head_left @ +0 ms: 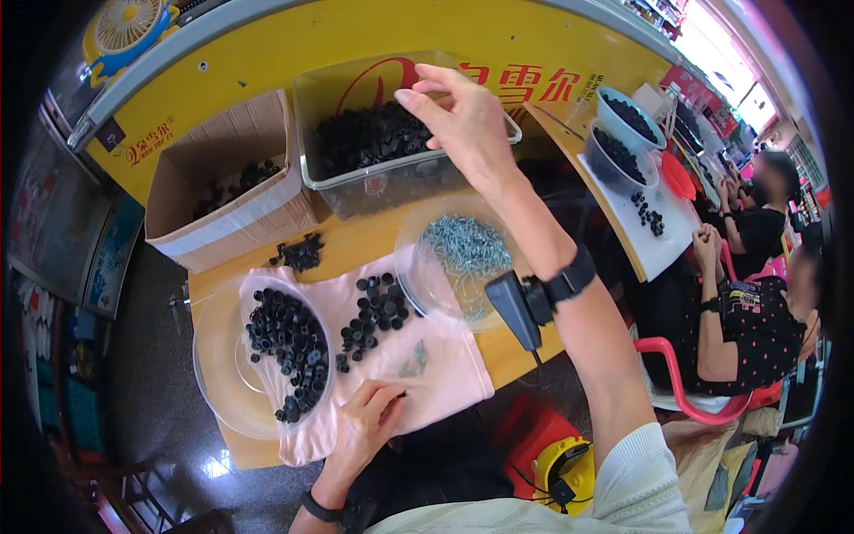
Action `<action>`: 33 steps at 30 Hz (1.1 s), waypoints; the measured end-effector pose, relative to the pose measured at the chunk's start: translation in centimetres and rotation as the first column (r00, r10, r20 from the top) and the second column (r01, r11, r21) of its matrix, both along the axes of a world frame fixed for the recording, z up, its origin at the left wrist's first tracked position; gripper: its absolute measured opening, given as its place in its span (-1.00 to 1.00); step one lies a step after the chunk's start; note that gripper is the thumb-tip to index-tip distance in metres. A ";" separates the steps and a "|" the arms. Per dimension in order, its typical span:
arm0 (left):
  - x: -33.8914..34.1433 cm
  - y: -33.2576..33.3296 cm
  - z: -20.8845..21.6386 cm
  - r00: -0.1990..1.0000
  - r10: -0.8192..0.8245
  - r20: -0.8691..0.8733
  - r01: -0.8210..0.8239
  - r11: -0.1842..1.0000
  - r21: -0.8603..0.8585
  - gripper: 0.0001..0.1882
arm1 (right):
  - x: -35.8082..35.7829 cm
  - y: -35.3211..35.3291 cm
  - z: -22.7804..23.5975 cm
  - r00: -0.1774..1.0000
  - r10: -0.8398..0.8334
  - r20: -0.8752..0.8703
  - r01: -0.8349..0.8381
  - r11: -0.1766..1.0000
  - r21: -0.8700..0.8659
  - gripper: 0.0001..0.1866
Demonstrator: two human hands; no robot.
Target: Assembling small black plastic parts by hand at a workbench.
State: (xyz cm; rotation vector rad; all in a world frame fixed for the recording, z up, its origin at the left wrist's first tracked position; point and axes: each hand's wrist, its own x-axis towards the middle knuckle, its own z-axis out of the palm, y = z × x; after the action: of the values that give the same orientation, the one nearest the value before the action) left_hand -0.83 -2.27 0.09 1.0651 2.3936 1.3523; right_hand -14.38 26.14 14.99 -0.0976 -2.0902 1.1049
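Observation:
My right hand (463,120) reaches out over the clear plastic bin (374,182) filled with small black plastic parts (369,135); its fingers are curled and slightly apart, and I cannot tell whether they hold a part. My left hand (369,427) rests on the near edge of the pink cloth (427,365), fingers pinched on the fabric. On the cloth lies a loose cluster of black parts (374,316). A clear round bowl (222,374) at the left holds more black parts (289,343). A clear dish (427,289) with small metal screws (467,245) sits under my right forearm.
A cardboard box (227,214) with a few black parts stands at the back left. A small pile of black parts (301,252) lies beside it. At the right, other people sit at a second table (645,254) with bowls of black parts (623,133). A yellow wall runs behind.

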 end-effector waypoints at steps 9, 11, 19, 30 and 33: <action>0.2 -0.6 0.0 0.991 0.066 0.116 -0.066 0.998 0.003 -0.81 | 12.1 -1.6 -4.3 0.998 -0.037 0.059 0.027 0.986 0.162 -0.84; 0.1 -0.2 0.2 0.992 0.045 0.119 -0.049 0.998 0.035 -0.82 | 16.1 -2.4 -6.3 0.994 -0.065 0.085 0.047 0.978 0.205 -0.89; 0.5 -0.8 -0.6 0.979 0.074 0.191 -0.101 0.985 0.139 -0.88 | 22.2 -3.7 -14.4 0.917 -0.060 0.393 0.074 0.997 -0.019 -0.66; 0.4 -1.7 -1.1 0.973 0.053 0.224 -0.112 0.958 0.263 -0.83 | 23.0 -3.6 -16.9 0.947 -0.013 0.320 0.191 0.824 -0.534 -0.57; 0.2 -1.5 -1.2 0.980 0.034 0.196 -0.090 0.956 0.280 -0.83 | 23.1 -3.8 -17.1 0.933 -0.080 0.350 0.223 0.894 -0.390 -0.58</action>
State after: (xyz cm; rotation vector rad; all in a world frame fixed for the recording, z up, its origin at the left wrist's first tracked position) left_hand -0.58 -3.78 -1.11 0.8817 2.1552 1.7802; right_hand 8.67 22.36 -2.12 -0.6910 -2.0380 1.5100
